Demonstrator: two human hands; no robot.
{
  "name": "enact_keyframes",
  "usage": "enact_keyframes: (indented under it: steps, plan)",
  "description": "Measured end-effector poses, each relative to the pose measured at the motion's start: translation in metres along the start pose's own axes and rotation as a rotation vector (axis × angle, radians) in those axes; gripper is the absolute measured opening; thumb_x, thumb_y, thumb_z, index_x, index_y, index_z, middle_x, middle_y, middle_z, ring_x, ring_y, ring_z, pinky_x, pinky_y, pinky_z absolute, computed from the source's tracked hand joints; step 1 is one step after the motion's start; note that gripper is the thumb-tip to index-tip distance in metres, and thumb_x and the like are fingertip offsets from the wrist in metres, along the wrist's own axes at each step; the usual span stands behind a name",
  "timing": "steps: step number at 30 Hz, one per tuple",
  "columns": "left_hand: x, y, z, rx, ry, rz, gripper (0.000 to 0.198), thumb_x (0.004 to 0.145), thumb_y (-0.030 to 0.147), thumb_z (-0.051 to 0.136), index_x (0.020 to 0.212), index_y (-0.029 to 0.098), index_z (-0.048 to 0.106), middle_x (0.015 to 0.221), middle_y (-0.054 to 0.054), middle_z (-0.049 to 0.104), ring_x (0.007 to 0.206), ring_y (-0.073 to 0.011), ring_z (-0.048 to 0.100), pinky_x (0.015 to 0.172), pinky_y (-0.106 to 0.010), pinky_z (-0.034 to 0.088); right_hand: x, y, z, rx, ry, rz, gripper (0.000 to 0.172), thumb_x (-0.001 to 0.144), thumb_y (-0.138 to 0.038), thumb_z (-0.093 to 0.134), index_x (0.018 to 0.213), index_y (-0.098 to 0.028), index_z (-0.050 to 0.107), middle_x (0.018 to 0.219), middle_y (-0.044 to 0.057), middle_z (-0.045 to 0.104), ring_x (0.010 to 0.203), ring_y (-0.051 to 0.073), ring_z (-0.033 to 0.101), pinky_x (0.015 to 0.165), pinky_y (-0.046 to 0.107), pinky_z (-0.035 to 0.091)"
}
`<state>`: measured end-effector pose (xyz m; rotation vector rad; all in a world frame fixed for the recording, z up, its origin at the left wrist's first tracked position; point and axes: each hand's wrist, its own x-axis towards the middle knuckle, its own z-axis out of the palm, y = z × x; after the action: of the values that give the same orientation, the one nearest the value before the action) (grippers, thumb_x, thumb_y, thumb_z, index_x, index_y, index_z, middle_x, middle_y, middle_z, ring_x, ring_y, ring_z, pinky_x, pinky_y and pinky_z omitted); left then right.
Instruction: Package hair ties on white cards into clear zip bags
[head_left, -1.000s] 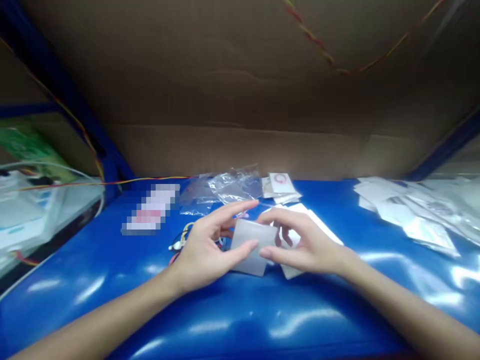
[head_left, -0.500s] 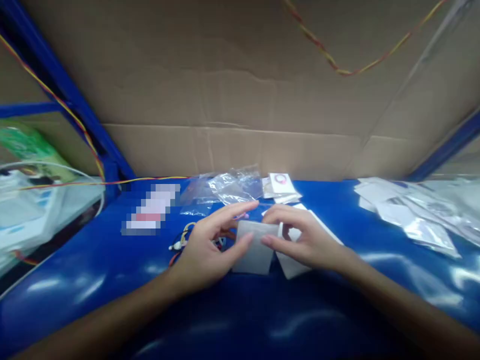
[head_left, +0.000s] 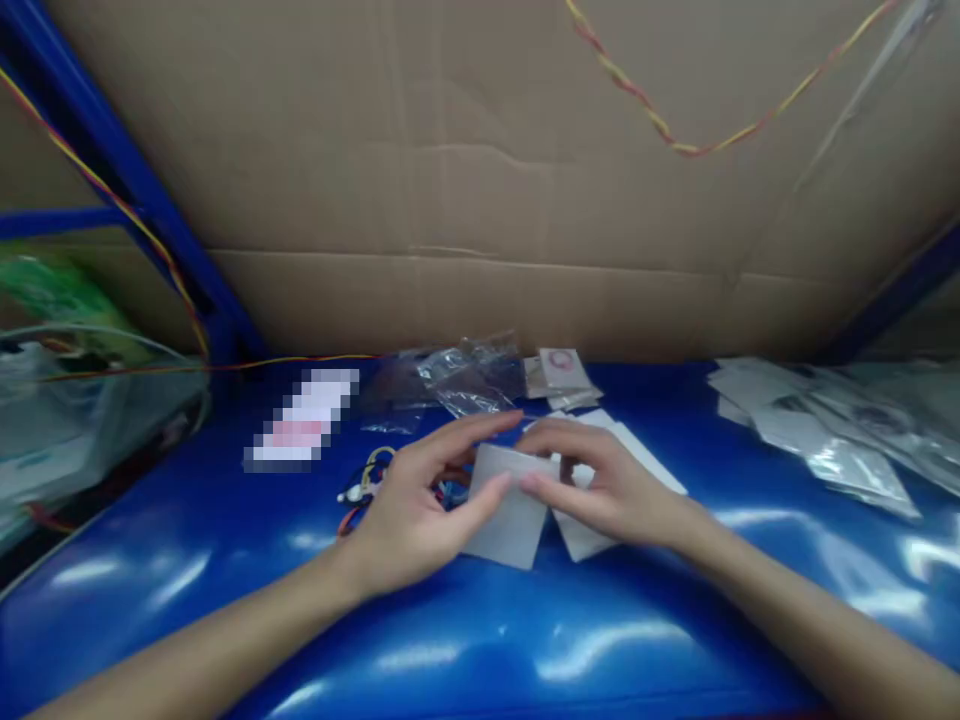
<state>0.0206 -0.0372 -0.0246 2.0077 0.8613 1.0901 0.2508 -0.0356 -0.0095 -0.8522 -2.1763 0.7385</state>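
Note:
A pale, flat square card or packet (head_left: 504, 525) is held tilted above the table, at the middle of the head view. My left hand (head_left: 420, 510) has its thumb pressed on the near face, with the other fingers curved behind. At the upper right edge, my right hand (head_left: 600, 480) pinches the same square between thumb and fingers. The two thumb tips almost meet. Partly hidden behind my left hand lies a bundle of coloured wires (head_left: 367, 485) with a white connector. Under my right hand are white sheets or cards (head_left: 645, 450).
Clear plastic bags (head_left: 472, 375) and small white packets (head_left: 564, 370) lie at the back of the blue table (head_left: 420, 650). White packets (head_left: 810, 420) pile up at right. A blurred-out item (head_left: 304, 420) lies at left. Twisted wire (head_left: 690, 150) hangs before the cardboard wall (head_left: 487, 200).
The square has turned slightly, and its lower edge now sits lower. My left thumb has slid a little right, closer to the right thumb. Both hands keep their hold.

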Motion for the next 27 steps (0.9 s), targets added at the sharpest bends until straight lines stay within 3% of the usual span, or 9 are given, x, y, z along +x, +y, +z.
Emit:
enact_keyframes:
  steps: [7,12,18,20,24,27]
  plan:
    - [0.000,0.001,0.001,-0.035,0.007,-0.035,0.045,0.094,0.022,0.066,0.138,0.029,0.064,0.144,-0.007,0.063,0.107,-0.0229,0.072,0.085,-0.031,0.062,-0.001,-0.001,0.001,0.003,-0.038,-0.024,0.014,0.096,-0.032,0.067,0.104,-0.021,0.071,0.109,0.007,0.070,0.102,0.020,0.065,0.081,0.030,0.054]
    - [0.001,0.001,0.001,-0.101,0.061,-0.101,0.042,0.095,0.028,0.066,0.136,0.026,0.065,0.141,-0.010,0.067,0.104,-0.0247,0.074,0.086,-0.034,0.063,-0.002,0.004,0.005,0.025,0.169,0.023,0.021,0.093,-0.030,0.069,0.113,-0.021,0.071,0.107,0.006,0.075,0.083,0.017,0.069,0.060,0.025,0.052]
    - [0.004,0.003,0.001,-0.210,0.101,-0.186,0.040,0.094,0.032,0.068,0.132,0.022,0.066,0.133,-0.011,0.072,0.100,-0.0276,0.077,0.077,-0.033,0.065,-0.004,0.009,0.006,0.078,0.325,0.072,0.012,0.092,-0.028,0.072,0.100,-0.022,0.077,0.095,0.005,0.079,0.075,0.017,0.072,0.060,0.025,0.055]
    - [0.005,0.003,0.003,-0.268,0.144,-0.164,0.046,0.093,0.030,0.070,0.137,0.023,0.059,0.131,-0.012,0.073,0.097,-0.0257,0.078,0.078,-0.031,0.064,-0.004,0.009,0.008,0.122,0.363,0.091,0.018,0.091,-0.028,0.073,0.109,-0.023,0.075,0.093,0.005,0.079,0.075,0.017,0.073,0.061,0.026,0.055]
    - [0.007,0.002,0.005,-0.375,0.176,-0.168,0.071,0.091,0.027,0.073,0.151,0.028,0.034,0.118,-0.011,0.078,0.086,-0.0217,0.080,0.071,-0.025,0.063,-0.003,0.009,0.012,0.304,0.418,0.162,0.054,0.088,-0.029,0.077,0.139,-0.026,0.058,0.082,0.002,0.078,0.068,0.016,0.071,0.056,0.025,0.055]
    - [0.009,0.002,0.004,-0.395,0.181,-0.217,0.073,0.090,0.029,0.074,0.150,0.028,0.033,0.113,-0.011,0.079,0.085,-0.0226,0.080,0.067,-0.024,0.061,-0.001,0.011,0.012,0.432,0.382,0.247,0.061,0.084,-0.032,0.081,0.139,-0.023,0.059,0.082,0.003,0.078,0.063,0.015,0.068,0.049,0.023,0.052]
